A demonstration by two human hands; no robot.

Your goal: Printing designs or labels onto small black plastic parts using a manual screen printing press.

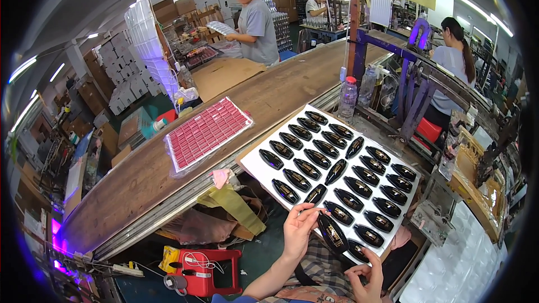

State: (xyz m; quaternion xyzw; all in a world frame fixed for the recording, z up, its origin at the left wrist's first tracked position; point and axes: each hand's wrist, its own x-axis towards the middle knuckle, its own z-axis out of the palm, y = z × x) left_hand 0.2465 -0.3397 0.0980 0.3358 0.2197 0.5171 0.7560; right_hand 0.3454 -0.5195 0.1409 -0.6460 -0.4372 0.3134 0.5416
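My left hand pinches a glossy black boat-shaped piece with gold printing by its upper end, between thumb and fingertips. The piece hangs tilted above the near corner of a white board. Rows of similar black pieces lie on that board. By the board's near edge, my right hand has its thumb and index finger apart. Its index fingertip is close to another black piece; whether they touch is hard to tell.
Beyond the board runs a long brown belt carrying a wrapped tray of red pieces. A capped bottle and a purple metal frame stand at the right. A red stool is below left. Other people work farther back.
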